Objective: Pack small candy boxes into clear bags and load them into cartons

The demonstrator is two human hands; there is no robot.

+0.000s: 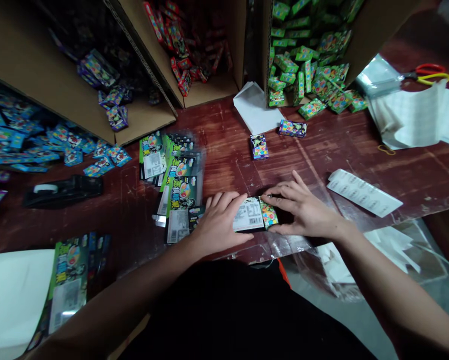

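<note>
A flat black candy sleeve with a white barcode label (250, 214) lies near the table's front edge. My left hand (221, 220) grips its left part, thumb along the near edge and fingers over the far one. At the sleeve's right end a small colourful candy box (270, 214) sits in line with it, pinched between the thumb and fingers of my right hand (298, 205). Whether the box is partly inside the sleeve I cannot tell. Left of my hands, several similar black and green sleeves (182, 192) overlap in a row. Two purple candy boxes, one upright (260, 146) and one sideways (292, 128), lie beyond.
Cartons hold purple (117, 116), red (184, 82) and green candy boxes (303, 75); blue ones (74, 156) pile up left. A black tape dispenser (64, 191), sticker sheet (364, 192), scissors (430, 75), white paper (260, 110) and more sleeves (69, 280) lie around.
</note>
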